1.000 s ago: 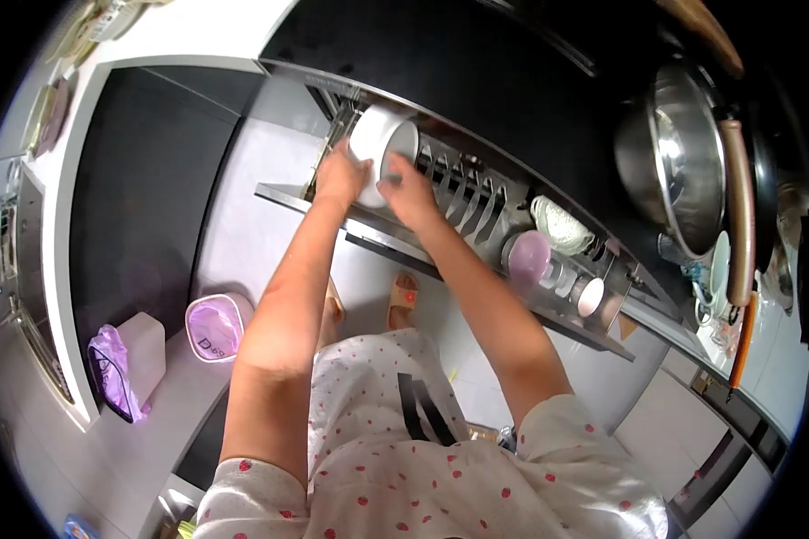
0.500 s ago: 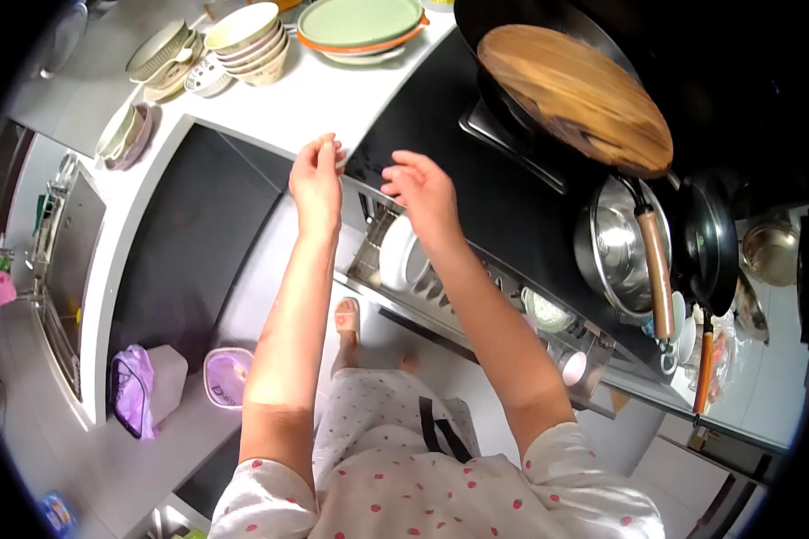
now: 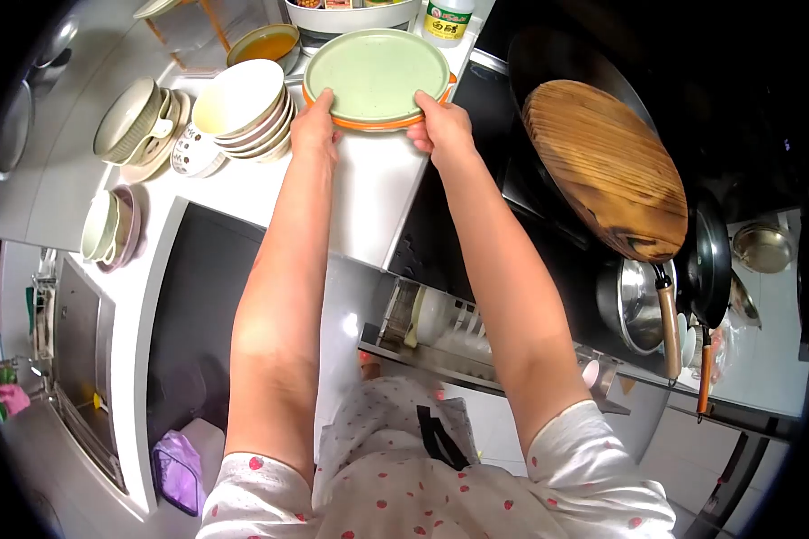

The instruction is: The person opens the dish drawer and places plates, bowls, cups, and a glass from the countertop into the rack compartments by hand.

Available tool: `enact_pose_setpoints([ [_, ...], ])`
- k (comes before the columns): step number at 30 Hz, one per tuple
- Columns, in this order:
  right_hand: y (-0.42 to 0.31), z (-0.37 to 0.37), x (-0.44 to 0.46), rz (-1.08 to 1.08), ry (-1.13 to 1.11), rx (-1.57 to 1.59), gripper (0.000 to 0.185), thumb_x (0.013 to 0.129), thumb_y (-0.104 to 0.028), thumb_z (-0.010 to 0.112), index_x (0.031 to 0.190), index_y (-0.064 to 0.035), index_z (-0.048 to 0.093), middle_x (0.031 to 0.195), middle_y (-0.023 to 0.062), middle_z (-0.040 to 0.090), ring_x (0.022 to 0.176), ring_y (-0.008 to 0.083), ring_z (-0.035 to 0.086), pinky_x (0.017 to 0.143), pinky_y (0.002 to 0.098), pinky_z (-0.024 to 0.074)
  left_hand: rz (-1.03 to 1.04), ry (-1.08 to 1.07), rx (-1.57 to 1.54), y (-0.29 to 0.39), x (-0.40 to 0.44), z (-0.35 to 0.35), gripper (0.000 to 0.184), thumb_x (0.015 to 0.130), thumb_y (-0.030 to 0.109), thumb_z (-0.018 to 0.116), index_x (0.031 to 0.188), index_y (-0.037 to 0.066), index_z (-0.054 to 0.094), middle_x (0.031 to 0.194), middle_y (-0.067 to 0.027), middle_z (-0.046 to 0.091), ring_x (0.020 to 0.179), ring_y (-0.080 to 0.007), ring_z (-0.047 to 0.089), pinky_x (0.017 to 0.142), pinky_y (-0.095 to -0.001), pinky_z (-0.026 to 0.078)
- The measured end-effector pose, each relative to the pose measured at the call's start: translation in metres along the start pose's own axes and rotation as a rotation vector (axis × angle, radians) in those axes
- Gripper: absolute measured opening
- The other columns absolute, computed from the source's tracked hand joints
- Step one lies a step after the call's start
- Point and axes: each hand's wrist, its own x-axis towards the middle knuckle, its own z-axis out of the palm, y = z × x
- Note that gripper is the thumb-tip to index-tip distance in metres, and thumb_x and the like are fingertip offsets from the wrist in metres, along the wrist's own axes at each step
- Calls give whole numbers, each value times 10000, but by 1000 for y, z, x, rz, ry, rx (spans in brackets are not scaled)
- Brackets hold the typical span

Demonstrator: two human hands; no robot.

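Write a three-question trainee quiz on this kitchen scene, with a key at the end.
1. What do the left hand and right hand hold?
a) the bottle
b) the green plate
c) the wooden board
2. True or false: the drawer below the counter is fully shut.
3. Fill in: the counter under the stacked bowls is ____ in colour.

Key: 1 b. 2 False, it stands open. 3 White.

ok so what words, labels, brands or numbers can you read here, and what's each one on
"白醋": on the yellow part of the label on the bottle.
Smaller print on the label's green band: too blurred to read.
Packets in the white container: any print is too small to read.
Green plate: no text visible.
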Motion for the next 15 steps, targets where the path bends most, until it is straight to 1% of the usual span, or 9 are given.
enact_pose_setpoints([
  [1, -3, 2, 6, 14, 30, -140, 278, 778, -242, 577, 825, 29, 535, 637, 67, 559, 481, 116, 521, 408, 229, 410, -3, -36, -12, -1, 6, 3, 396, 777, 239, 605, 1109, 65, 481, 1005, -41, 532, 860, -168, 496, 710, -333, 428],
  [2, -3, 5, 9, 17, 33, -144, 278, 778, -242, 577, 825, 29, 535, 637, 67, 559, 481, 116, 521, 408, 229, 410, -8, -70, -23, -3, 10, 5, 396, 768, 204, 608, 1120, 81, 473, 1010, -36, 534, 859, -164, 493, 706, -330, 424],
  [3, -3, 6, 10, -9, 53, -166, 247, 763, -210, 567, 803, 32, 541, 606, 65, 551, 452, 111, 505, 393, 230, 404, 6, -30, -55, -4, 12, 8, 429, 739, 119, 596, 1145, 113, 455, 1021, -36, 536, 848, -157, 492, 665, -314, 406],
  [5, 0, 8, 10, -52, 126, -168, 192, 721, -140, 534, 763, 47, 554, 589, 68, 547, 417, 104, 485, 384, 230, 400, 38, -38, -57, -8, 13, 6, 437, 729, 98, 586, 1145, 117, 455, 1020, -35, 536, 838, -155, 494, 636, -307, 395],
  [7, 7, 9, 10, -77, 152, -130, 208, 726, -144, 529, 777, 55, 557, 596, 73, 553, 417, 106, 491, 387, 233, 406, 101, -46, -95, -12, 12, 4, 465, 706, 56, 568, 1152, 122, 454, 1008, -31, 536, 807, -137, 493, 575, -263, 352],
  [10, 13, 13, 0, -119, 175, -79, 230, 735, -144, 507, 808, 68, 558, 609, 85, 564, 427, 116, 513, 398, 240, 421, 126, -54, -155, -15, 9, 3, 469, 703, 54, 565, 1154, 129, 458, 1005, -35, 536, 795, -114, 484, 561, -230, 329],
  [12, 12, 13, -5, -137, 188, -70, 237, 741, -140, 491, 826, 72, 556, 617, 92, 569, 437, 123, 528, 405, 244, 431, 156, -51, -167, -15, 3, 5, 472, 706, 34, 548, 1161, 118, 455, 1027, -45, 535, 829, -121, 496, 597, -229, 358],
  [14, 10, 11, -7, -62, 160, -108, 244, 728, -142, 506, 867, 54, 546, 695, 145, 606, 465, 193, 592, 453, 296, 480, 185, -52, -183, -10, -9, 9, 475, 710, 14, 532, 1169, 108, 451, 1050, -54, 533, 863, -128, 507, 633, -228, 387],
  [15, 9, 11, -9, -71, 159, -127, 245, 742, -128, 491, 900, 57, 522, 698, 153, 603, 466, 200, 598, 425, 298, 481, 232, -74, -247, -7, -13, 10, 479, 714, -9, 511, 1177, 93, 444, 1076, -62, 528, 911, -148, 512, 700, -251, 407],
])
